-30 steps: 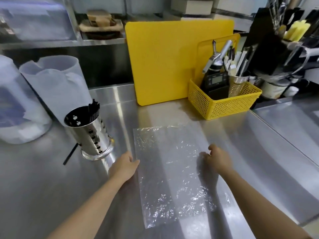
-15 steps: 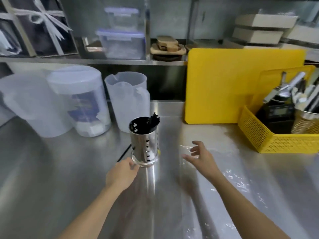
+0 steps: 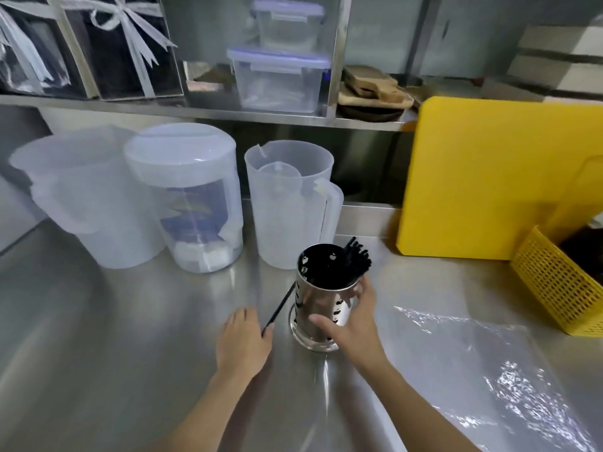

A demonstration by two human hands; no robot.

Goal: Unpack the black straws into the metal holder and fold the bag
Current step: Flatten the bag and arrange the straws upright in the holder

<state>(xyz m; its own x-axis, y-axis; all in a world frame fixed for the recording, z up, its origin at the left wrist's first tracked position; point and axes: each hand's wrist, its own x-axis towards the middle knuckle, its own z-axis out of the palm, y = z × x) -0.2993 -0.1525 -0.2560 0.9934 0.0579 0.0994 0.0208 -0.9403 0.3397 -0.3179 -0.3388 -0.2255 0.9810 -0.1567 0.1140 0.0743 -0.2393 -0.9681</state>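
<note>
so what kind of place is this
Probably a cafe or drinks-shop prep kitchen: a stainless steel counter, a yellow cutting board propped behind it, and a metal holder of black straws.

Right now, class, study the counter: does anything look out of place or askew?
One black straw lies on the counter, outside the metal holder on its left, near end by the left hand. The other straws stand inside the holder, which the right hand grips.
</note>
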